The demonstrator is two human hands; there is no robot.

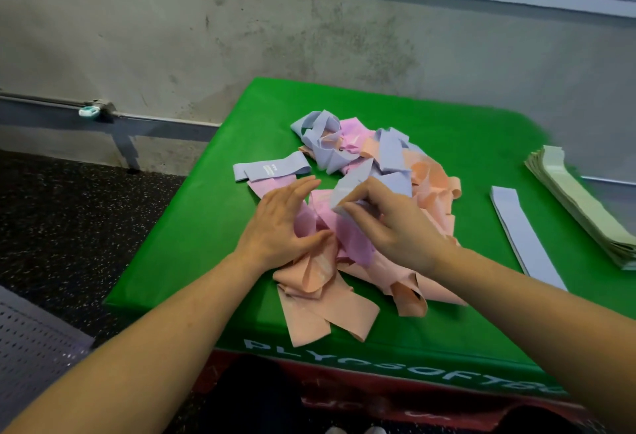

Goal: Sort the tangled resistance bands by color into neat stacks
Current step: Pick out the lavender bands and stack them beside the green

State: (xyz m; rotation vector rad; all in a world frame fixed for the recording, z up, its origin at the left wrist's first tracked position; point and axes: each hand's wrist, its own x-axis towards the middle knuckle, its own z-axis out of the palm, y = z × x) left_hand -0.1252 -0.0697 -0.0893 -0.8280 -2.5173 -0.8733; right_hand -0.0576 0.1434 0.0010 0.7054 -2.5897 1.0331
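A tangled pile of lavender, pink and peach resistance bands (pixel 423 175) lies in the middle of the green soft box top (pixel 213 237). My right hand (pixel 392 227) pinches the end of a lavender band (pixel 375 185) lifted from the pile. My left hand (pixel 278 227) rests flat on the pink bands (pixel 347 237) with fingers straight. One lavender band (pixel 272 166) lies loose at the far left of the pile. Peach bands (pixel 320 313) spill over the near edge. To the right, a flat lavender band (pixel 523 237) lies straightened, and a neat stack of pale green bands (pixel 581 210) sits beyond it.
The green box stands against a grey concrete wall (pixel 309 37), with dark speckled floor (pixel 69 210) to its left. A metal rail (pixel 51 103) runs along the wall at left. A perforated grey surface (pixel 31 347) sits at the lower left.
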